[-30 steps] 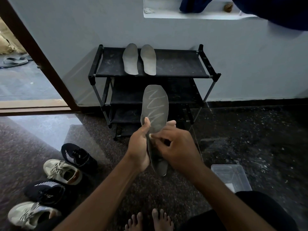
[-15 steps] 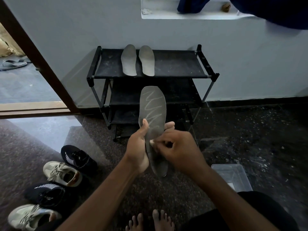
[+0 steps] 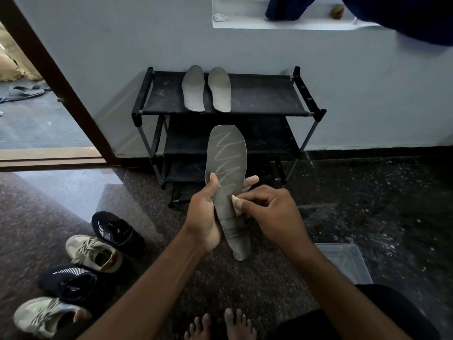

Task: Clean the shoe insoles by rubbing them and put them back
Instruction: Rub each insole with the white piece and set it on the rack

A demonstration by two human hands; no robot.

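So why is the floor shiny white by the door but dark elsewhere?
Head view: daylight from the open doorway glares off the polished speckled stone floor; farther in it is dim, and the lower shelves of the black metal shoe rack sit in shadow.

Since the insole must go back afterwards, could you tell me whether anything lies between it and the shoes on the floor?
Nothing visible does: only bare floor lies between the held insole and the shoes at left.

Dim indoors, doorway daylight, wide-angle edge warp
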